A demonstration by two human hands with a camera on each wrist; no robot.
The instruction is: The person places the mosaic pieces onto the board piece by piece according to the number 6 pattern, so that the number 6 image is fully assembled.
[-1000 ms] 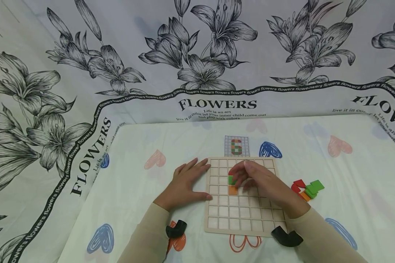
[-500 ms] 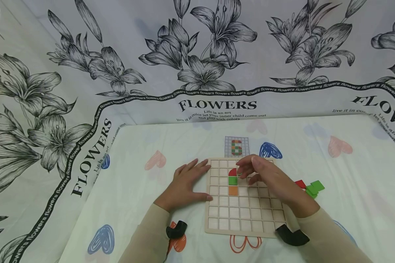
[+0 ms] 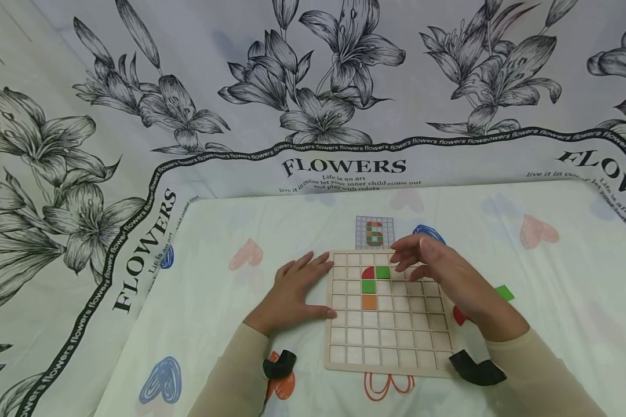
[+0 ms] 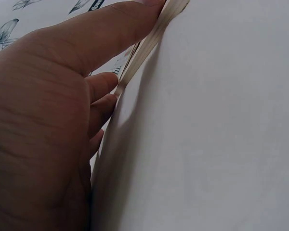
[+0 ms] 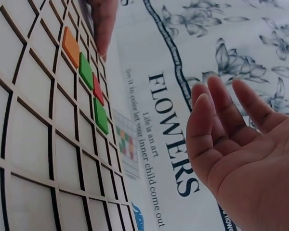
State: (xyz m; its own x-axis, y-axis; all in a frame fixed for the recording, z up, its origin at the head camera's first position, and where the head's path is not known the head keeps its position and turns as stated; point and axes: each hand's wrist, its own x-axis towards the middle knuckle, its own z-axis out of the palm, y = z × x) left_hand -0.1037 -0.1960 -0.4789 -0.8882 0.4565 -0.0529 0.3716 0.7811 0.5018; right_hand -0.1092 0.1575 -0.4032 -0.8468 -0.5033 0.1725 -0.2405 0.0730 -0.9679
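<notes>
In the head view a wooden grid board (image 3: 378, 369) lies on the table. My left hand (image 3: 297, 295) rests at its left edge, fingers spread and fairly straight, thumb and fingertips touching the rim. Over the board's upper right hovers my right hand (image 3: 451, 284), loosely bent and holding nothing. A red rounded tile (image 3: 368, 273) sits in the grid with a green square tile (image 3: 383, 272) on its right. Below the red one come another green tile (image 3: 368, 287) and an orange tile (image 3: 369, 302). The right wrist view shows the right palm (image 5: 265, 178) with its fingers apart from the board.
Behind the board lies a gridded pattern card (image 3: 362, 233) with a coloured figure. Loose pieces are to the right, partly hidden by the right forearm: a green tile (image 3: 505, 293) and a red tile (image 3: 459, 315). A flower-printed cloth (image 3: 188, 127) hangs behind the table.
My right hand has drawn back to the right, uncovering the green tile beside the red one. Its forearm now hides more of the loose pieces. My left hand has stayed put.
</notes>
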